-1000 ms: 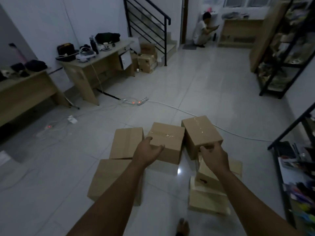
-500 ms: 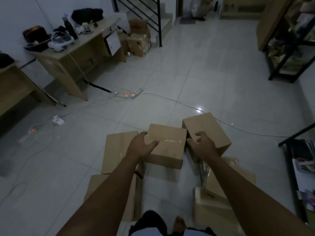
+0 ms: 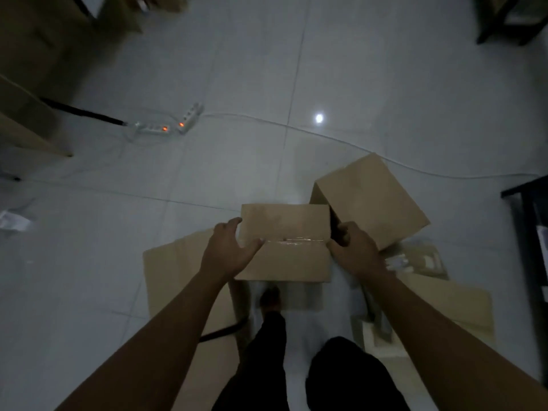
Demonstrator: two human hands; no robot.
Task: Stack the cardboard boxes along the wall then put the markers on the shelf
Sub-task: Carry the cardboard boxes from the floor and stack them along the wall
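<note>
Matt cardboard on a glossy tiled floor.
The taped box point(image 3: 286, 241) is plain brown cardboard, matt, with shiny clear tape point(image 3: 296, 240) along its seam; the floor point(image 3: 355, 84) is smooth, glossy pale tile; the power strip point(image 3: 189, 117) looks like white plastic.

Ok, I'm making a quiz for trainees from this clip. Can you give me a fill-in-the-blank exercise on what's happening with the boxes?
1. Both hands grip the taped brown cardboard box by its ____ sides.
2. The left hand has its thumb on the box's ____ face.
3. The bigger tilted cardboard box sits to the ____ of the gripped one.
4. The white power strip with orange lights lies on the tiled ____.

Missing words: opposite; top; right; floor
</note>
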